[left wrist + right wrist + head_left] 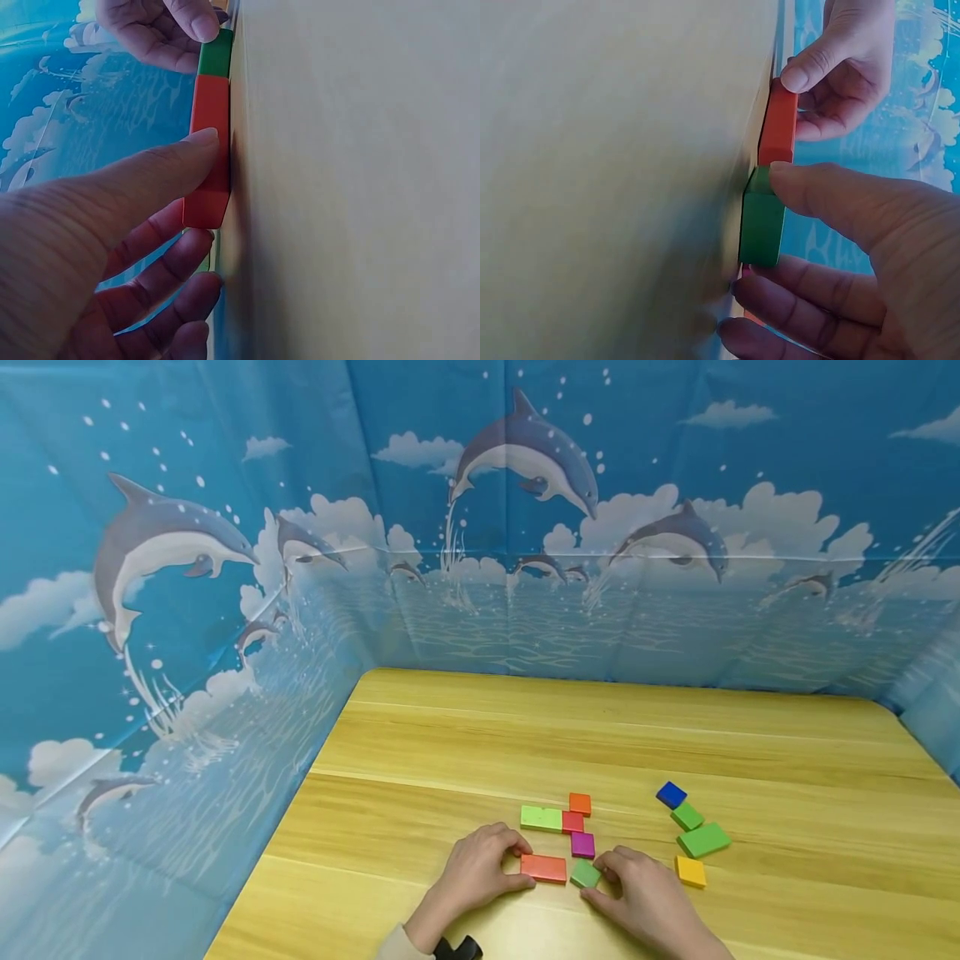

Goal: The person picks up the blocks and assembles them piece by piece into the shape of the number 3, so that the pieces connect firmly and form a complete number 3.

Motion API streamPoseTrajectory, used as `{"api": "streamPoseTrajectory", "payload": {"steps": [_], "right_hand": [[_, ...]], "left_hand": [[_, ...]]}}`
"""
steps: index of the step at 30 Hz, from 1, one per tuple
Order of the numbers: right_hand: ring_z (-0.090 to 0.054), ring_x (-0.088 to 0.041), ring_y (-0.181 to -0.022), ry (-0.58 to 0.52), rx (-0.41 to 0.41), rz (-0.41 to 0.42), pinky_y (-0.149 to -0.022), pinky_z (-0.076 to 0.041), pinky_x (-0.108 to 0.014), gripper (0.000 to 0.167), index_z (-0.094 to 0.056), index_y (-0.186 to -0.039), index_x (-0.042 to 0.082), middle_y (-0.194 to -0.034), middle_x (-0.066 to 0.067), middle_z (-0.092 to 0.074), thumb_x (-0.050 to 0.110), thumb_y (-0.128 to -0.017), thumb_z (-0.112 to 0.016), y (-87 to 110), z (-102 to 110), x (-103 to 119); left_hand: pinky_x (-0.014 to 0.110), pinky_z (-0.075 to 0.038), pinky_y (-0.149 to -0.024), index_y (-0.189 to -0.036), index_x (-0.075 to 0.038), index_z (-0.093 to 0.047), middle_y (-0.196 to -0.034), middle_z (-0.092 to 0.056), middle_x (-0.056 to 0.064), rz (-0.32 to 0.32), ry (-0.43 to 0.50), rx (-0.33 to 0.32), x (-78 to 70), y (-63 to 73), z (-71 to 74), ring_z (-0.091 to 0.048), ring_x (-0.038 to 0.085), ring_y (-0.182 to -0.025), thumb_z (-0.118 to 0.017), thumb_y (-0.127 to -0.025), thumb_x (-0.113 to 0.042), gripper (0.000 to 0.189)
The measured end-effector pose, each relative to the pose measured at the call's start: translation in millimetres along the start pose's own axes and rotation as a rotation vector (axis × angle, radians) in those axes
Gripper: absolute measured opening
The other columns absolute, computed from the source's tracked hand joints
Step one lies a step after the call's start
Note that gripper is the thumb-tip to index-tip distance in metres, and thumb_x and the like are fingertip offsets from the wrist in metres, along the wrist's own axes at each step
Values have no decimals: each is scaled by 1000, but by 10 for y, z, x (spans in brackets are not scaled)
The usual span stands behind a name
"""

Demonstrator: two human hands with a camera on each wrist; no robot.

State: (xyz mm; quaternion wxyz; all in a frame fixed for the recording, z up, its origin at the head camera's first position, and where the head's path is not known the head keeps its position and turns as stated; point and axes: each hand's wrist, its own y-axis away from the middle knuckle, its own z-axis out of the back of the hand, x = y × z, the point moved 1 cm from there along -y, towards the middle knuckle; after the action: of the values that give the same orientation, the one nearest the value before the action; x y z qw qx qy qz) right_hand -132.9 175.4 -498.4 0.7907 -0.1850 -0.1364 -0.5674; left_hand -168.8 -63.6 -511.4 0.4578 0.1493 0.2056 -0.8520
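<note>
At the lower centre of my head view, the left hand (478,870) pinches the red block (543,868) and the right hand (647,893) the green block (584,874) beside it, so I'd align them gently, flat, though whether they touch is unclear.

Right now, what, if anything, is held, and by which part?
Left hand holds the long red block by its left end; right hand pinches the small green block at its right side.
</note>
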Motion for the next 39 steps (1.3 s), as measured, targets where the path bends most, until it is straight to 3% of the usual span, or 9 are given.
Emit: {"api": "streamPoseTrajectory", "payload": {"steps": [19, 39], "right_hand": [[-38, -5, -59, 5, 13, -54, -55, -33, -24, 27, -64, -77, 20, -66, 12, -41, 39, -71, -82, -8, 3, -18], [-42, -6, -62, -16, 32, -94, -60, -40, -26, 35, -71, -86, 16, -69, 13, -46, 45, -69, -82, 61, 69, -66]], "left_hand": [[17, -39, -60, -91, -24, -68, -83, -54, -18, 4, 9, 4, -21, 11, -2, -48, -3, -75, -81, -71, -45, 31], [19, -40, -59, -93, -25, -69, -83, -56, -18, 56, 6, -35, -62, -3, -35, -51, -1, -76, -83, -69, -43, 34]]}}
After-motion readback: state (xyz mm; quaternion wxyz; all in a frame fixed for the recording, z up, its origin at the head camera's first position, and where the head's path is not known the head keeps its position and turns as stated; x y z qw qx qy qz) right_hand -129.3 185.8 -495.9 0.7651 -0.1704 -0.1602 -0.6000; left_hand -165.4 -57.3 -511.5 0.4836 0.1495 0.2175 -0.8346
